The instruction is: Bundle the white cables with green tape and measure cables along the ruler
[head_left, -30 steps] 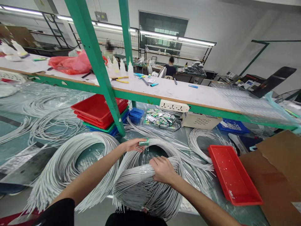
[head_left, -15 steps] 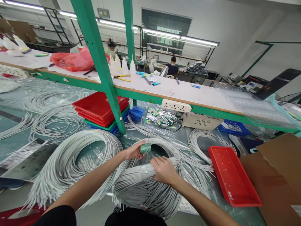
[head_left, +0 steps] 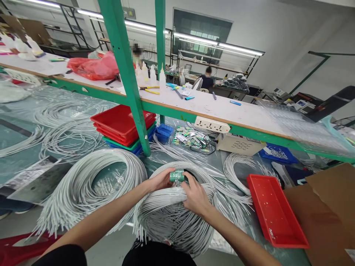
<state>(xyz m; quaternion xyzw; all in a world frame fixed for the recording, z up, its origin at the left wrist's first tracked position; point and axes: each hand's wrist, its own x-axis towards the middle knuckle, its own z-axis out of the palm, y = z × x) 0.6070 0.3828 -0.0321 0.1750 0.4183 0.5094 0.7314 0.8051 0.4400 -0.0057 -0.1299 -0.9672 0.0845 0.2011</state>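
Observation:
A coiled bundle of thin white cables (head_left: pixel 177 218) lies at the table's front edge, near my body. My left hand (head_left: pixel 163 179) holds a green-cored roll of clear tape (head_left: pixel 176 176) over the bundle's upper side. A strip of clear film runs from the roll down to the cables. My right hand (head_left: pixel 195 194) has its index finger and thumb curled at the roll's right end; its lower fingers lie against the bundle and are partly hidden. Left of it lies another large coil of white cables (head_left: pixel 119 159).
A red tray (head_left: pixel 277 212) with small white bits stands at right, beside cardboard (head_left: pixel 332 199). Stacked red trays (head_left: pixel 122 122) sit behind a green post (head_left: pixel 130 74). A shelf (head_left: pixel 222 107) with a power strip (head_left: pixel 212 124) crosses the back. Two people work beyond it.
My right hand has let its grip on the cable bundle loosen and moved its index finger up to the tape roll. The roll has turned more level and shifted slightly right.

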